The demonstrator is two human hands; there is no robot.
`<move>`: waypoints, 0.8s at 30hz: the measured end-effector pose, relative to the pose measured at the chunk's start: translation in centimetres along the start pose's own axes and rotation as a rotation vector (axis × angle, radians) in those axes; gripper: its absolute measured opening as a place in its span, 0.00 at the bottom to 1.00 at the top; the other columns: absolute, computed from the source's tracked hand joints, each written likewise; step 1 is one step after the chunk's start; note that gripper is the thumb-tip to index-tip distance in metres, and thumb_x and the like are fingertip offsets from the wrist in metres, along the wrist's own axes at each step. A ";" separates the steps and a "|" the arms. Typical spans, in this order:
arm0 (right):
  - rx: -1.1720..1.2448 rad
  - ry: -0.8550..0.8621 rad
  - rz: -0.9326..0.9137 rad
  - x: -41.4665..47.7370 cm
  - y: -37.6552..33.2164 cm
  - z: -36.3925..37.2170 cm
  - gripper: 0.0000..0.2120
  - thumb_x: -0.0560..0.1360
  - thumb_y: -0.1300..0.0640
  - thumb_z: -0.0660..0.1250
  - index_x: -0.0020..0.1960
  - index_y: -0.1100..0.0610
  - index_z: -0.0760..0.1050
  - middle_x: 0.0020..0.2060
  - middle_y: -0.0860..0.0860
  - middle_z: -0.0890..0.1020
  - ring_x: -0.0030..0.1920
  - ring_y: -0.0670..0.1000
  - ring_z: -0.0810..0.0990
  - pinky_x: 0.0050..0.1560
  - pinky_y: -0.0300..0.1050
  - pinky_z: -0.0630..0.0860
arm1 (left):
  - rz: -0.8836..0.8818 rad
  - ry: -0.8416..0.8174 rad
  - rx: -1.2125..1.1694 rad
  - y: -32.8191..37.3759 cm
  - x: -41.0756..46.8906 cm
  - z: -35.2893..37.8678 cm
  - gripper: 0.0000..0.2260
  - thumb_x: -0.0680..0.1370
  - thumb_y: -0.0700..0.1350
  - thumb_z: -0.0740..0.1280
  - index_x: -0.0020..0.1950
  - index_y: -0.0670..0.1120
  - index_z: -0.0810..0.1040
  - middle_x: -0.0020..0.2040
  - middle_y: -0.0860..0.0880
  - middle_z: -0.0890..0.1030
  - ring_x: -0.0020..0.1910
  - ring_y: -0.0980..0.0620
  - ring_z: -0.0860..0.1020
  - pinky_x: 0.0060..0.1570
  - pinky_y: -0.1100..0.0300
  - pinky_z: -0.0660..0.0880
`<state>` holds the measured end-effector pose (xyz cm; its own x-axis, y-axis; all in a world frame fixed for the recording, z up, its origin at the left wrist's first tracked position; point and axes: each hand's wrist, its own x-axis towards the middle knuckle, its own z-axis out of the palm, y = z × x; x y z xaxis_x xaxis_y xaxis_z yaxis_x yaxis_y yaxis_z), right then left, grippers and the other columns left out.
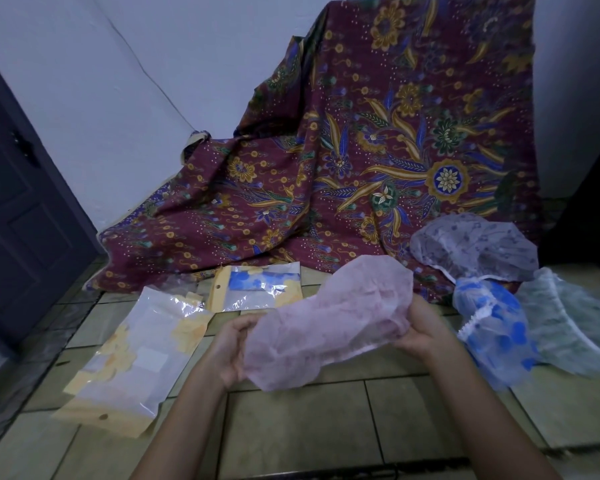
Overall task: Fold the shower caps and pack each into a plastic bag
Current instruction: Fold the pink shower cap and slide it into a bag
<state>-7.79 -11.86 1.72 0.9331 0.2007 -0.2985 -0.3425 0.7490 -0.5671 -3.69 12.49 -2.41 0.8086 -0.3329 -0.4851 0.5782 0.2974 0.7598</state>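
Step in hand: judged to be the folding of the pink shower cap, not yet bagged.
Pink shower cap: held up off the tiled floor in front of the person, stretched sideways between the 2 hands into a long, loosely gathered band.
Why held so: pulling the cap by its 2 ends likely flattens the puffy crown and lines up the elastic rim, so it can be folded small enough for a bag.
Left hand: closed on the cap's left end, fingers curled round the fabric.
Right hand: closed on the right end, with the fabric bunched over its fingers, which are partly hidden.
Waiting caps: 3 lie unfolded on the right, within easy reach: a grey patterned cap resting against the cloth, a blue-spotted cap just beside the right hand, and a pale green cap at the far right.
Bags: 2 lie flat on the left, apart from the loose caps, seemingly as the finished side. The near bag shows yellow contents; the far bag shows a blue-patterned piece.
Backdrop: a maroon batik cloth draped behind the work, and a dark door at left.
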 end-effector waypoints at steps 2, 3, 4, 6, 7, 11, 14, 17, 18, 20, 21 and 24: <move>-0.088 0.010 -0.019 0.7 0.3 -0.6 0.29 0.31 0.56 0.84 0.31 0.61 0.83 0.31 0.57 0.84 0.29 0.54 0.83 0.23 0.47 0.78 | 0.001 -0.081 0.136 0.1 -0.1 0.0 0.10 0.72 0.42 0.62 0.38 0.42 0.83 0.33 0.47 0.83 0.30 0.50 0.81 0.30 0.65 0.76; -0.149 0.014 -0.034 0.7 0.5 -0.7 0.28 0.31 0.53 0.84 0.29 0.60 0.82 0.30 0.55 0.84 0.28 0.53 0.83 0.23 0.44 0.78 | 0.018 -0.121 0.213 0.3 -0.4 0.3 0.08 0.71 0.40 0.64 0.40 0.42 0.84 0.34 0.47 0.83 0.32 0.51 0.82 0.31 0.65 0.77; -0.216 0.027 -0.040 0.7 0.5 -0.5 0.22 0.39 0.52 0.84 0.28 0.59 0.82 0.28 0.54 0.83 0.27 0.51 0.82 0.22 0.41 0.77 | 0.058 -0.164 0.284 0.5 -0.5 0.3 0.08 0.69 0.36 0.66 0.42 0.42 0.83 0.36 0.47 0.84 0.33 0.52 0.82 0.32 0.65 0.77; -0.312 0.137 -0.088 1.1 0.1 -0.7 0.11 0.69 0.55 0.73 0.28 0.57 0.81 0.26 0.52 0.82 0.26 0.48 0.81 0.24 0.37 0.76 | 0.171 -0.205 0.354 0.9 -0.6 0.3 0.11 0.66 0.35 0.65 0.46 0.42 0.82 0.40 0.46 0.84 0.37 0.51 0.82 0.36 0.63 0.78; -0.392 0.191 -0.111 1.5 0.0 -1.3 0.16 0.76 0.61 0.62 0.31 0.58 0.79 0.26 0.52 0.81 0.26 0.49 0.80 0.25 0.37 0.75 | 0.230 -0.183 0.370 1.1 -0.4 0.1 0.11 0.66 0.37 0.66 0.47 0.42 0.80 0.41 0.46 0.83 0.38 0.50 0.81 0.38 0.61 0.77; -0.896 0.311 -0.323 1.7 0.1 -2.6 0.18 0.74 0.71 0.61 0.33 0.54 0.78 0.25 0.54 0.75 0.24 0.49 0.68 0.24 0.34 0.62 | 0.523 0.022 0.639 1.6 0.1 -0.9 0.04 0.73 0.51 0.67 0.45 0.53 0.78 0.51 0.48 0.81 0.51 0.47 0.78 0.49 0.50 0.75; -0.928 0.235 -0.483 1.4 0.2 -2.2 0.17 0.73 0.72 0.64 0.34 0.53 0.81 0.28 0.47 0.81 0.29 0.46 0.78 0.29 0.34 0.73 | 0.536 0.086 0.726 1.3 0.2 -0.5 0.14 0.72 0.61 0.64 0.55 0.60 0.75 0.61 0.51 0.76 0.59 0.48 0.75 0.58 0.45 0.74; -0.990 0.114 -0.586 1.3 0.7 -1.1 0.14 0.71 0.71 0.66 0.38 0.54 0.81 0.33 0.43 0.83 0.36 0.36 0.80 0.39 0.29 0.74 | 0.455 0.250 0.518 0.7 0.5 1.1 0.18 0.80 0.56 0.57 0.68 0.54 0.64 0.63 0.50 0.70 0.58 0.50 0.72 0.56 0.53 0.72; -1.004 0.075 -0.616 1.4 0.9 -1.0 0.15 0.71 0.72 0.66 0.38 0.53 0.81 0.36 0.44 0.83 0.38 0.36 0.79 0.41 0.28 0.74 | 0.403 0.312 0.457 0.5 0.6 1.7 0.19 0.80 0.56 0.55 0.70 0.51 0.62 0.61 0.49 0.70 0.57 0.50 0.71 0.55 0.55 0.70; -1.016 -0.005 -0.660 1.4 1.5 -0.8 0.17 0.69 0.74 0.67 0.37 0.52 0.81 0.41 0.50 0.80 0.41 0.36 0.78 0.45 0.28 0.73 | 0.310 0.315 0.303 0.1 0.5 2.6 0.22 0.79 0.59 0.53 0.68 0.47 0.66 0.56 0.49 0.73 0.54 0.49 0.72 0.50 0.56 0.70; -1.018 -0.046 -0.670 1.4 1.8 -0.7 0.17 0.68 0.73 0.68 0.37 0.50 0.83 0.43 0.52 0.79 0.43 0.37 0.78 0.46 0.28 0.72 | 0.241 0.256 0.226 0.0 0.2 3.1 0.24 0.78 0.62 0.53 0.66 0.47 0.69 0.56 0.48 0.75 0.54 0.47 0.74 0.45 0.54 0.73; -1.039 -0.188 -0.604 1.2 2.3 -0.9 0.16 0.65 0.67 0.61 0.40 0.53 0.84 0.44 0.53 0.77 0.47 0.42 0.77 0.49 0.31 0.72 | 0.105 0.095 0.084 -0.1 0.0 3.9 0.28 0.76 0.65 0.54 0.64 0.46 0.73 0.53 0.43 0.79 0.45 0.45 0.81 0.35 0.52 0.79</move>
<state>-7.56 -10.45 -0.69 0.9446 0.1472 0.2935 0.3085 -0.0922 -0.9467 -4.19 9.01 -0.81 0.8731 -0.2166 -0.4369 0.4821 0.2489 0.8400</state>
